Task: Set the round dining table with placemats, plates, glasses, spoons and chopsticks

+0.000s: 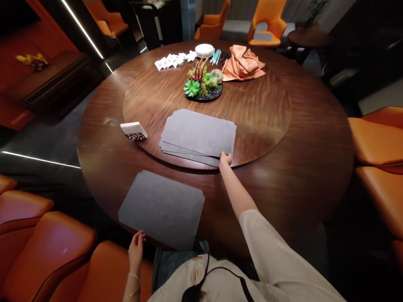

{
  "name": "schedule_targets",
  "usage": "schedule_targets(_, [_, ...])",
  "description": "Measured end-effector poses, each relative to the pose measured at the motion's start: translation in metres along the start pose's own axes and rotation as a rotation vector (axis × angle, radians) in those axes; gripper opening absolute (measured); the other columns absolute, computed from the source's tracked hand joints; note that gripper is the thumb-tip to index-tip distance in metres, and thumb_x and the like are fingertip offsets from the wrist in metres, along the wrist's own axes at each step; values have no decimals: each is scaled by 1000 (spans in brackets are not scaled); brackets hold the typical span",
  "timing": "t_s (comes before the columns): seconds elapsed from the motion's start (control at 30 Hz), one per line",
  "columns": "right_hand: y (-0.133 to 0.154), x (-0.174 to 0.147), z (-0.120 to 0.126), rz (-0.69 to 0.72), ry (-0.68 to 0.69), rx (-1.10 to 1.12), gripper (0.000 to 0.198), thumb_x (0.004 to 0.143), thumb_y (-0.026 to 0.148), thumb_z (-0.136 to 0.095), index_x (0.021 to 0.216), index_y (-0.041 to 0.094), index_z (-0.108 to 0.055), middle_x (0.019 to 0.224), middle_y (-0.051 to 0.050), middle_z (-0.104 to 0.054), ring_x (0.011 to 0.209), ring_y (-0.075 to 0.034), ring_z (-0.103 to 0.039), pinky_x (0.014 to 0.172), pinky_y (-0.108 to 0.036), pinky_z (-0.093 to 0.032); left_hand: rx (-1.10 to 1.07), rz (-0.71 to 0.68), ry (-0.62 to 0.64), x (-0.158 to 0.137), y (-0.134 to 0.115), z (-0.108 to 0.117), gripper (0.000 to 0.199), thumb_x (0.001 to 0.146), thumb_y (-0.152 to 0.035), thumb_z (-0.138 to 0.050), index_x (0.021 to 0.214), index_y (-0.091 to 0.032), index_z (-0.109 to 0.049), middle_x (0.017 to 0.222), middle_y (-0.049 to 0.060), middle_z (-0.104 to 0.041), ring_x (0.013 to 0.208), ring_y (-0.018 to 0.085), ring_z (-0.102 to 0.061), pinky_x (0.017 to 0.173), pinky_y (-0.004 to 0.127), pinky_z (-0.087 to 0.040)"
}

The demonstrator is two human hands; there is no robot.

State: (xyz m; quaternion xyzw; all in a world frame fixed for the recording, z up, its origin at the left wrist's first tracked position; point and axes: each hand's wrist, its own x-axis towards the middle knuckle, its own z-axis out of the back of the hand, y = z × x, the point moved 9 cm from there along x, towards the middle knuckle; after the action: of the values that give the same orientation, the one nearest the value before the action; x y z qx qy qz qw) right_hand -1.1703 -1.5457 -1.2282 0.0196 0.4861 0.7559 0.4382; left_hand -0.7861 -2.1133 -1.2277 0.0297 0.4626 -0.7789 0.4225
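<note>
A stack of grey placemats (198, 132) lies fanned on the turntable (264, 121) of the round wooden table. My right hand (225, 158) is at the stack's near right corner, its fingers closed on the edge of a placemat. How many sheets it pinches is hidden. Another grey placemat (162, 207) lies alone at the table's near edge, in front of my body. Beside that mat's near left edge hangs my left hand (137, 243), holding nothing, with its fingers loosely bent and apart.
A napkin holder (135, 131) stands left of the stack. Beyond it are a succulent arrangement (204, 84), white plates (204, 50), small white packets (170, 61), teal sticks (215, 56) and a heap of orange cloth (243, 63). Orange chairs (63, 239) surround the table (103, 167).
</note>
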Motion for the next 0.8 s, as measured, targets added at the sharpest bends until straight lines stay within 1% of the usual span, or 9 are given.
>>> schedule_targets(0.1, [6,4,11,-75,-67,-105,45,81,33,-57,122,16,-60,134,-22,-46,128,-37,-38,103,-54,-36,-29,11,-17,-9,-1,-4,77,51,-83,-56,90,-17,-64,79,9,-70,71,24,-67,69,37,-53])
schedule_targets(0.17, [15,6,16,-71,-74,-133,41,81,30,-58,119,16,-62,138,-21,-43,130,-39,-32,103,-56,-35,-32,4,-13,-7,-2,-8,77,50,-83,-56,90,-18,-65,79,8,-70,71,25,-67,68,37,-54])
schedule_targets(0.2, [19,8,19,-62,-70,-136,38,81,28,-59,117,16,-63,137,-21,-44,130,-38,-33,103,-55,-35,-28,0,-9,-5,-1,-10,77,50,-84,-57,90,-19,-65,78,8,-70,71,25,-67,68,37,-54])
schedule_targets(0.3, [27,9,22,-28,-52,-123,34,80,24,-62,112,14,-66,131,-21,-50,126,-36,-40,101,-50,-39,-18,-11,18,6,3,-20,77,49,-84,-57,90,-20,-66,79,8,-71,72,26,-68,67,38,-54])
schedule_targets(0.4, [31,7,21,-11,-55,-90,30,81,22,-61,110,17,-66,127,-18,-55,121,-31,-46,101,-46,-40,-31,-31,59,15,2,-32,76,51,-84,-57,91,-21,-67,82,8,-72,75,27,-69,70,39,-55])
schedule_targets(0.53, [30,7,17,-59,-72,-31,29,83,22,-62,110,13,-65,116,-17,-62,115,-28,-52,100,-46,-43,-42,-46,98,16,-10,-44,76,50,-84,-58,90,-20,-67,81,9,-71,74,27,-69,71,40,-55])
schedule_targets(0.67, [28,19,21,-109,-79,46,31,83,27,-64,111,13,-62,113,-12,-64,109,-22,-58,97,-44,-47,-71,-48,116,11,-23,-42,80,48,-85,-59,91,-17,-66,80,10,-70,72,26,-68,67,37,-54])
schedule_targets(0.73, [27,30,22,-106,-47,104,33,79,26,-67,109,13,-63,104,-10,-67,100,-20,-62,88,-38,-52,-80,-44,106,8,-26,-36,81,49,-85,-58,90,-16,-66,79,10,-70,70,24,-67,64,35,-54])
schedule_targets(0.8, [31,40,21,-66,12,181,36,72,23,-71,105,12,-64,91,-7,-68,89,-20,-64,76,-34,-55,-86,-25,94,5,-21,-28,80,49,-85,-58,90,-16,-66,78,10,-69,68,23,-67,61,33,-53])
